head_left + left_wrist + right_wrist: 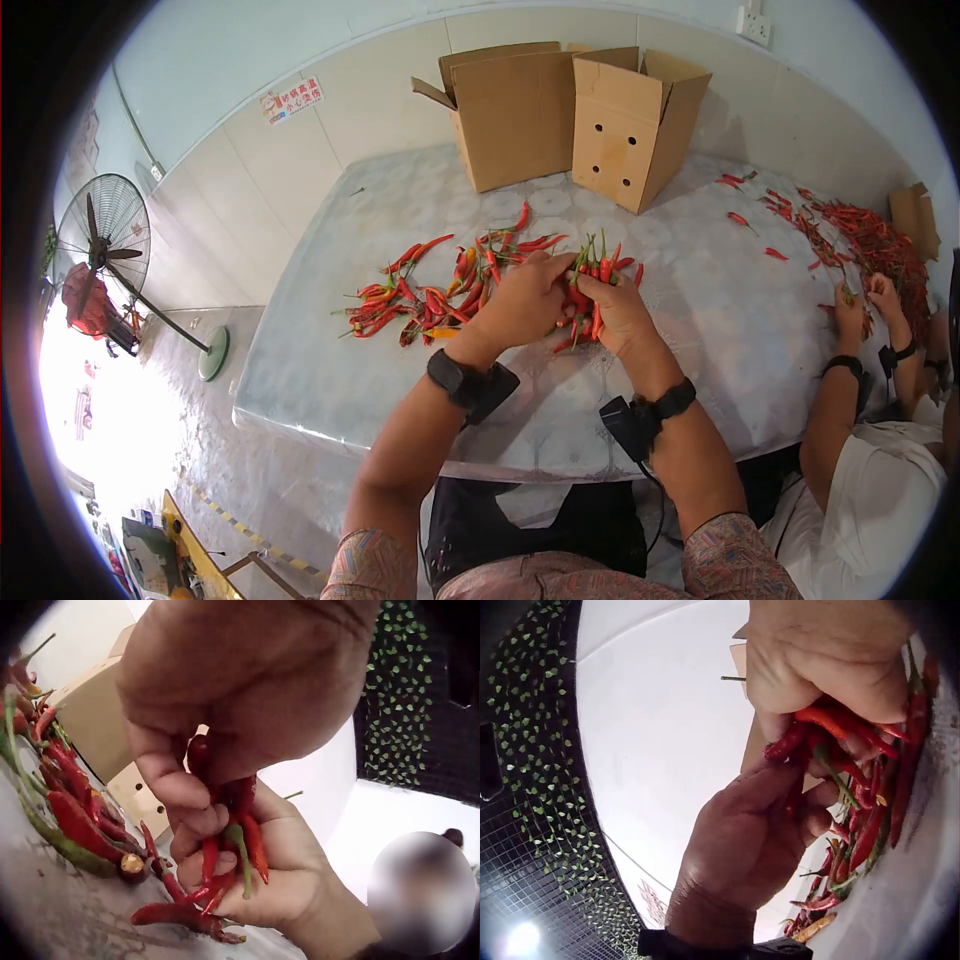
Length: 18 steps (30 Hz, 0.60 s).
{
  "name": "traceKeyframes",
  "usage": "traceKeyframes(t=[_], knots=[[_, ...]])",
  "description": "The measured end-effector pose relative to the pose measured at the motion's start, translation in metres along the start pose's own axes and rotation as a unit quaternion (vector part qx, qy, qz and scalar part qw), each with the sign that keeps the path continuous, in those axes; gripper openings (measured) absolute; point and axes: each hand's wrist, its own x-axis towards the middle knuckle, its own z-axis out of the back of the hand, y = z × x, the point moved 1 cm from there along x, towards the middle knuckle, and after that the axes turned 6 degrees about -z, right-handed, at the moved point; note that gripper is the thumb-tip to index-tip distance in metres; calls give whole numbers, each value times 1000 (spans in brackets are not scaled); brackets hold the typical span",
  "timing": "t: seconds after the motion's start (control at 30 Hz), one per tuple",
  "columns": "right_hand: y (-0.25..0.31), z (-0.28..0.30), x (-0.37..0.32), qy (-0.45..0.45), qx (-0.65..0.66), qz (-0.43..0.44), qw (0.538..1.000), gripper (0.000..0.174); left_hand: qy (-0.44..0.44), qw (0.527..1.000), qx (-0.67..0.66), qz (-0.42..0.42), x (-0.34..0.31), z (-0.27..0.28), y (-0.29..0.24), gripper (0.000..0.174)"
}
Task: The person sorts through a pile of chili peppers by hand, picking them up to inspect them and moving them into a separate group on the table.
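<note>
Over the table my right hand (618, 305) grips a small bunch of red chili peppers (832, 739), several tips and green stems sticking out between its fingers. My left hand (525, 300) meets it from the left. In the right wrist view, the left thumb and fingers pinch a dark red chili pepper (795, 787) at the edge of the bunch. Part of that pepper is hidden by the fingers. Beside and behind the left hand spreads a loose pile of red chili peppers (380, 312), some with yellow or green patches. More peppers lie under the right hand.
Two cardboard boxes (515, 120) stand at the back of the table (310, 370), which has a clear patterned cover. At the right, another person's hands (850, 315) work by a large heap of red peppers (880, 240). A standing fan (105, 240) is on the floor at left.
</note>
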Motion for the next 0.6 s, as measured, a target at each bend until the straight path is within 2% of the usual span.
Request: traceKeyframes(t=[0.07, 0.13, 0.17, 0.2, 0.23, 0.27, 0.3, 0.37, 0.4, 0.43, 0.47, 0.57, 0.6], knots=[[0, -1, -1, -29, -8, -1, 1000, 15, -9, 1000, -4, 5, -2, -2, -1, 40], [1, -2, -2, -36, -17, 10, 999, 14, 33, 993, -94, 64, -4, -2, 0, 42], [2, -3, -4, -44, -22, 21, 999, 13, 31, 993, -95, 63, -4, 0, -3, 42], [2, -3, -4, -45, -25, 23, 998, 13, 18, 977, -191, 89, -4, 4, -7, 39], [5, -3, -4, -64, -31, 75, 995, 12, 6, 952, -285, 111, -3, 6, -9, 36], [10, -3, -2, -81, -37, 129, 988, 12, 4, 953, -285, 105, -3, 9, -8, 36], [22, -6, -3, -81, -40, 134, 987, 12, -15, 945, -306, 117, -3, 12, -7, 33], [59, -8, -9, -136, -132, 193, 963, 13, -61, 932, -328, 143, -6, 13, 0, 25], [82, -7, -4, -133, -170, 240, 946, 17, -61, 932, -329, 140, -7, 15, 3, 25], [107, -7, 4, -129, -208, 286, 926, 22, -68, 921, -338, 180, -7, 18, 6, 23], [134, -12, 9, -145, -209, 323, 912, 22, -75, 909, -346, 219, -8, 19, 9, 22], [221, -28, 40, -152, -249, 431, 854, 22, -108, 892, -375, 226, -11, 17, 18, 19], [249, -25, 62, -179, -270, 456, 829, 21, -120, 884, -388, 232, -12, 18, 21, 19]])
